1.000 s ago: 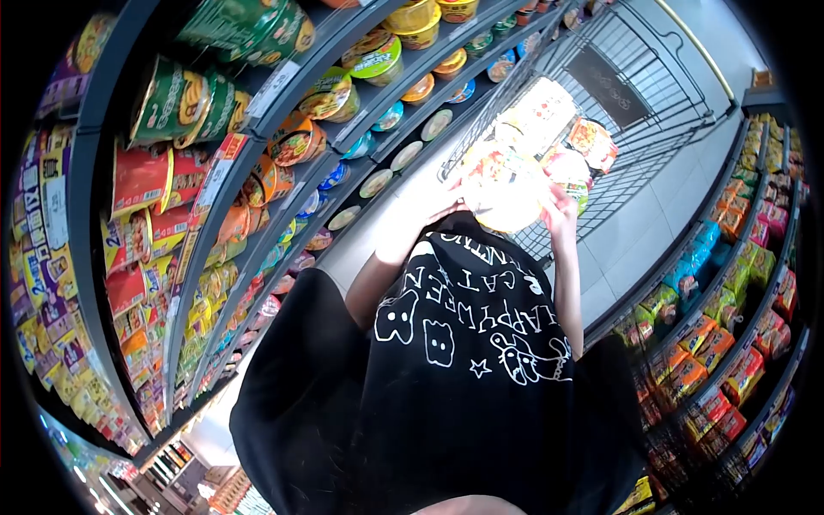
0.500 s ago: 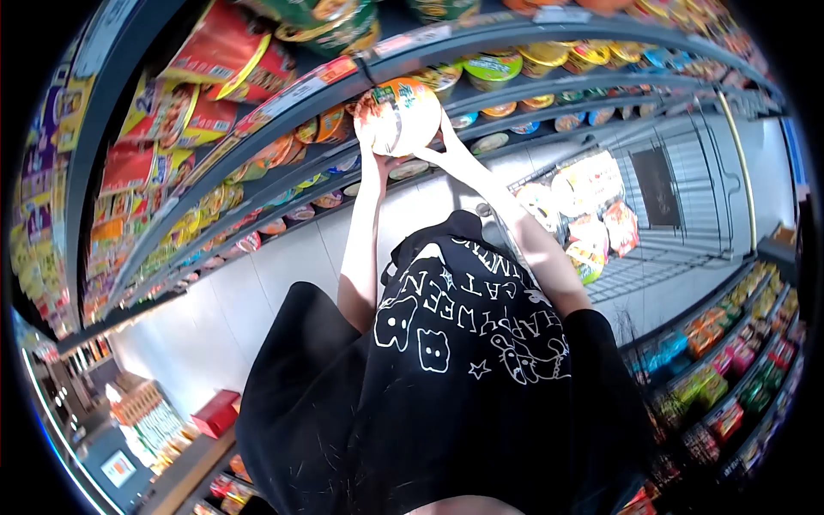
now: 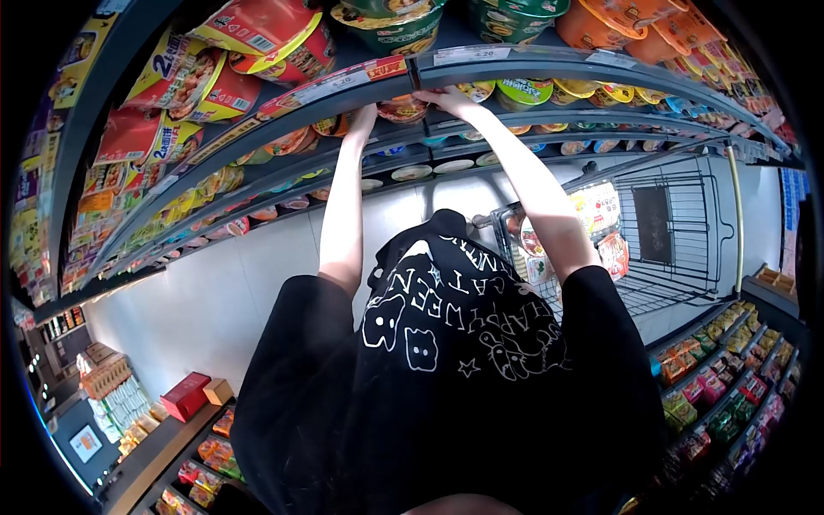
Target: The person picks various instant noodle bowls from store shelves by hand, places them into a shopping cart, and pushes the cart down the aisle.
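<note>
An instant noodle bowl [image 3: 402, 110] with a reddish lid sits in the second shelf row, just under the upper shelf's edge. My left hand [image 3: 364, 120] is at its left side, the fingers partly hidden by the shelf edge. On the other side, my right hand [image 3: 448, 99] reaches in with its fingers bent against the rim. Both hands appear closed round the bowl. Beside my right hand stand more noodle bowls, including one with a green lid [image 3: 524, 91].
The upper shelf's front rail [image 3: 481, 57] with price tags runs above my hands. Large red noodle tubs [image 3: 257, 26] and green tubs [image 3: 390, 30] stand on it. A shopping cart [image 3: 678, 232] holding several noodle packages is at my right. Another stocked shelf [image 3: 721, 378] stands behind it.
The noodle bowl was out in front of the shelf, held up between both hands. Now my hands and the bowl are further in, under the upper shelf's edge.
</note>
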A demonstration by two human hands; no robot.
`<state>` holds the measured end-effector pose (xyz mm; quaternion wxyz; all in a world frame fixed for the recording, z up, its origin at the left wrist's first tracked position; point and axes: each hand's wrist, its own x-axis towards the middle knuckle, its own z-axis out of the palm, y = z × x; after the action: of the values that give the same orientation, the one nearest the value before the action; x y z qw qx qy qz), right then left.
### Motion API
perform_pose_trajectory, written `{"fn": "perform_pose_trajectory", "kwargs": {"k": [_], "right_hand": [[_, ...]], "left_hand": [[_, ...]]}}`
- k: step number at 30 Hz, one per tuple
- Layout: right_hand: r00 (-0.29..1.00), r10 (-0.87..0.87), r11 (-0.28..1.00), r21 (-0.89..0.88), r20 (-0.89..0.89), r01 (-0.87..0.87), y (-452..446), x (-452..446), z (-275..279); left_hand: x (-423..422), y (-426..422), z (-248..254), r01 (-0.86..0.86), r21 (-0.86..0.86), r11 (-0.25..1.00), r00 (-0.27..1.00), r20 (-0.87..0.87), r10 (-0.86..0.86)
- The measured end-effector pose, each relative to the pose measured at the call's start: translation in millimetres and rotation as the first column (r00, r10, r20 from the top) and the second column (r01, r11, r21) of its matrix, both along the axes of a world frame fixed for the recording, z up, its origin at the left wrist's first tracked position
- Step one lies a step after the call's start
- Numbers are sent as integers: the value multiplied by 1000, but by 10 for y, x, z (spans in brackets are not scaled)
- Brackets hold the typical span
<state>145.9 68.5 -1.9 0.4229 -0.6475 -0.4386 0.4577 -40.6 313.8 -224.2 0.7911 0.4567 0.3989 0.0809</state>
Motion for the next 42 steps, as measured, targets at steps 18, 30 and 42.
{"fn": "perform_pose_trajectory", "kwargs": {"k": [18,30,42], "right_hand": [[981,-3,962,268,-193,56,-644,-356,-285],[139,-983,181,-540,-118,822,-3987,-534,-1498],[-181,-844,228,-643,-505,732,-3723,-374,-2625]], "left_hand": [[220,-1176,1136,-297,521,800,901,-125,416],[17,-3053,2086,164,626,762,981,-23,-192],[371,-3421,2276,549,670,500,725,-85,-683]]}}
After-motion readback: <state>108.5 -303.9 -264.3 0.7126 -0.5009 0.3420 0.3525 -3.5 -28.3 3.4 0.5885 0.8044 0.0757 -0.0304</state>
